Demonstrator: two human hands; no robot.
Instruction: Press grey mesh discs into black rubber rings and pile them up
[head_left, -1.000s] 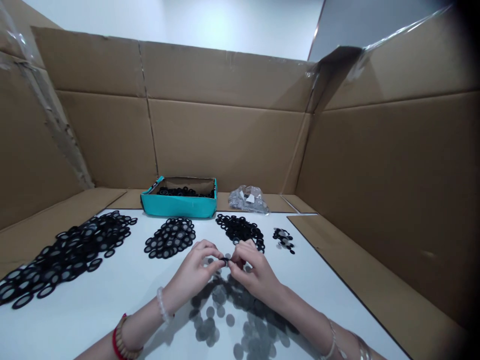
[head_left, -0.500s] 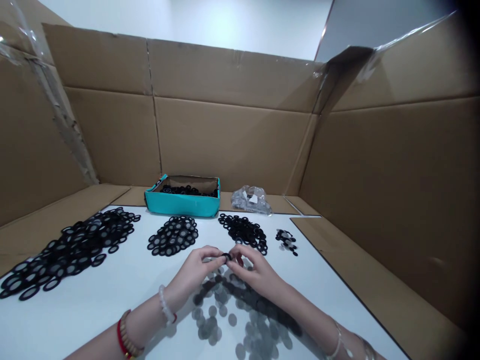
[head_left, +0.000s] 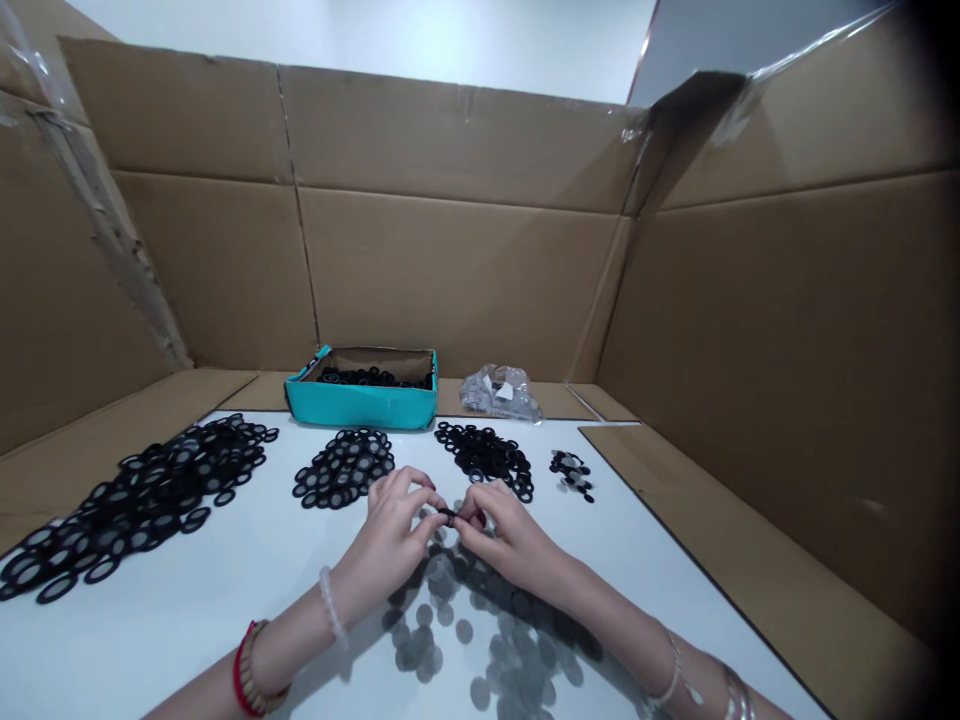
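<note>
Between my two hands, over the middle of the white table, is a small black ring (head_left: 448,514). My left hand (head_left: 401,520) pinches its left side between thumb and fingers. From the right, my right hand (head_left: 504,528) is closed on the same ring with its fingertips. Whether a disc sits inside the ring I cannot tell. Below and in front of the hands lie many loose grey translucent discs (head_left: 517,665), partly under the shadow of my right forearm.
A long heap of black rings with grey centres (head_left: 157,490) spreads at left, with a smaller heap (head_left: 346,468) beside it. Plain black rings (head_left: 486,455) and a little mixed pile (head_left: 572,474) lie right. Behind stand a teal box (head_left: 361,406) and a clear plastic bag (head_left: 501,394); cardboard walls (head_left: 457,270) surround the table.
My left hand has turned, its fingers lifting and curling more over the ring. The ring now looks flatter, and both hands stay together in nearly the same place. The view has shifted slightly.
</note>
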